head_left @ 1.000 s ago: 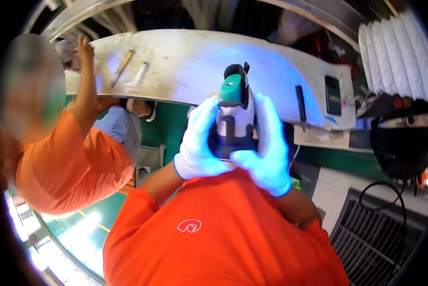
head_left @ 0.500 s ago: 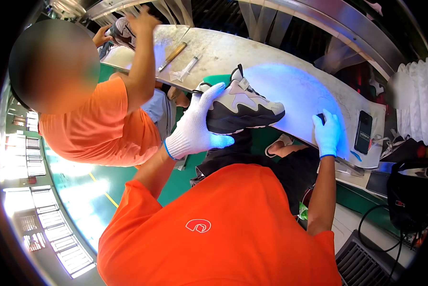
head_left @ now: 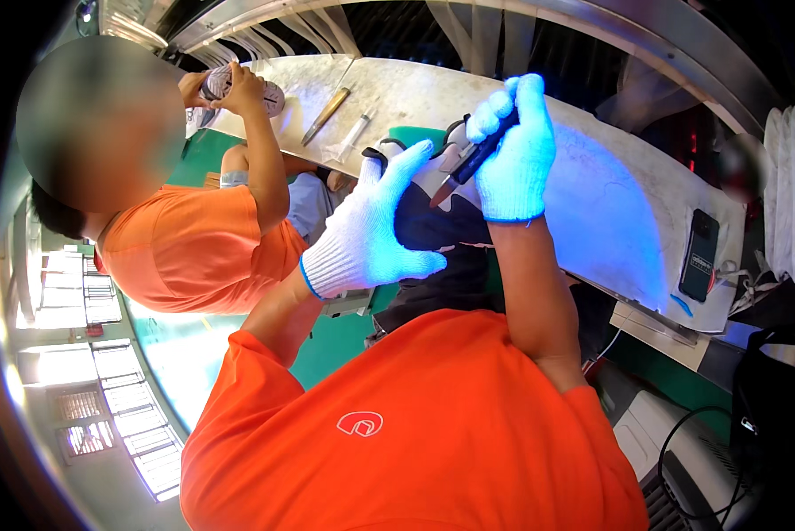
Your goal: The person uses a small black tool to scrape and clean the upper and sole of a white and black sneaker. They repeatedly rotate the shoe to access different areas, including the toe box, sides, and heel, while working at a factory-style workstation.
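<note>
My left hand (head_left: 371,234), in a white knit glove, grips a sneaker (head_left: 433,226) from the left and holds it up with its dark sole turned toward me. My right hand (head_left: 514,150), gloved too, is closed around a slim dark tool (head_left: 468,164) whose tip points down-left at the top of the shoe. Both hands are raised in front of a long white workbench (head_left: 592,203) lit by bluish light. Most of the shoe's upper is hidden behind my hands.
A co-worker in an orange shirt (head_left: 194,248) sits at my left, holding another shoe (head_left: 238,84) over the bench end. Two hand tools (head_left: 335,119) lie on the bench. A dark phone (head_left: 703,257) rests at its right end. A cable and grille (head_left: 707,478) are at lower right.
The sneaker has turned from side-on to sole toward me. My right hand came off the bench at the right and now holds the dark tool at the shoe.
</note>
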`<state>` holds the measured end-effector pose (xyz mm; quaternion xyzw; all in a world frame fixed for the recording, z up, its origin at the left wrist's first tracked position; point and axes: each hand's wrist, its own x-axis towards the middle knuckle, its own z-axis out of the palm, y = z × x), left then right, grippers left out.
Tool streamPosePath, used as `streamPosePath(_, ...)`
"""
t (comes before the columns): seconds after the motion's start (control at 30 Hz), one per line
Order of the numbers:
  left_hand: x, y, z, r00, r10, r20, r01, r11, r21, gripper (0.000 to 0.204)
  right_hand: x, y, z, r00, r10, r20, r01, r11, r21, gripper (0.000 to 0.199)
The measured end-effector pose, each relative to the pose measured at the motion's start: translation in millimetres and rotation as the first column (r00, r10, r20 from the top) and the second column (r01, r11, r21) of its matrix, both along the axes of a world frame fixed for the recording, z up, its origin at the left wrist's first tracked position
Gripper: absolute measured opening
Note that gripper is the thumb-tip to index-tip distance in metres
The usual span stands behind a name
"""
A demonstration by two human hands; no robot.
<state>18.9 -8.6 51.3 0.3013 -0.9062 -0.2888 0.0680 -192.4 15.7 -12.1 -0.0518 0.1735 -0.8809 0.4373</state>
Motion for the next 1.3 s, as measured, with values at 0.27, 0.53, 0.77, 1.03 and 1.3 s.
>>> streamPosePath(0.27,2.7,-22.6,-20.9,0.999,0.041,0.021,-0.042,0.998,0.04,0.13,-12.3,30.3,-44.6,1.0,-0.018,-0.015,0.02,0.99,0.137,0.034)
streamPosePath(0.53,-15.8,-10.4,-19.5,0.999,0.021,0.036,-0.02,1.0,-0.009,0.128,-8.5,12.5,-0.9,0.957,-0.205,-0.204,0.22,0.974,0.053,0.034)
streamPosePath(0.77,-30.1,1.7,-3.1,0.999,-0.043,0.009,0.044,0.999,-0.027,0.126,-18.3,20.8,-9.7,0.998,0.036,-0.054,-0.039,0.998,-0.044,0.041)
streamPosePath(1.03,-31.8,1.8,-8.7,1.0,-0.023,-0.012,0.022,0.997,-0.073,0.124,-8.7,34.0,-36.2,0.996,-0.051,0.072,0.057,0.994,-0.093,0.048)
streamPosePath(1.3,-20.5,6.5,-22.3,0.998,0.047,-0.049,-0.053,0.989,-0.14,0.115,3.0,25.2,-32.5,0.998,0.016,0.055,-0.006,0.984,-0.177,0.052)
